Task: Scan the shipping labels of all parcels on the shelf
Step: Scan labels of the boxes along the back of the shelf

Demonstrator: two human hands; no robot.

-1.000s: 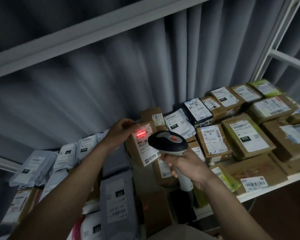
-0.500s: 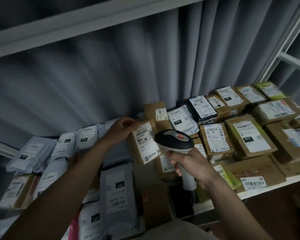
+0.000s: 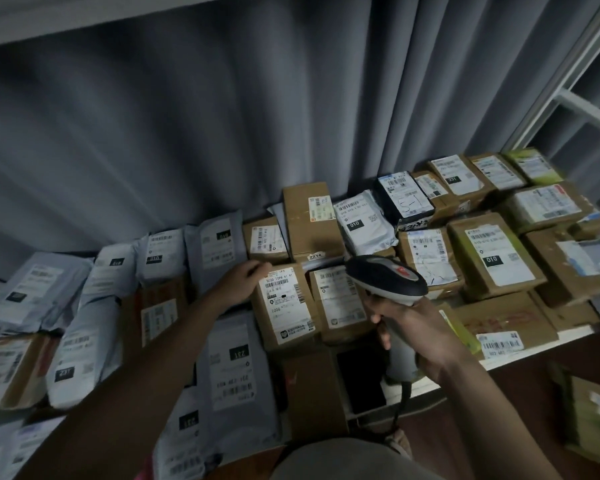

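Your left hand [image 3: 240,280] has its fingers curled over the top left corner of a small brown cardboard parcel [image 3: 284,308], touching its edge right beside the white shipping label [image 3: 286,304]; how firmly they grip it you cannot tell. That label covers most of the parcel's upward face, printed with black barcodes, rows of digits and a small logo near its lower edge. Your right hand [image 3: 411,327] wraps its fingers round the pale handle of a grey and black handheld barcode scanner [image 3: 387,280], whose head, with a red mark on top, hovers just right of the parcel, over a neighbouring brown box with its own white label [image 3: 338,297]. The parcel lies near the front of the white metal shelf [image 3: 520,355], packed in among others: grey plastic mailer bags [image 3: 222,247] to its left and behind, more labelled brown cartons [image 3: 492,252] well to its right. A pleated grey curtain [image 3: 222,116] hangs behind the parcel at the back of the shelf.
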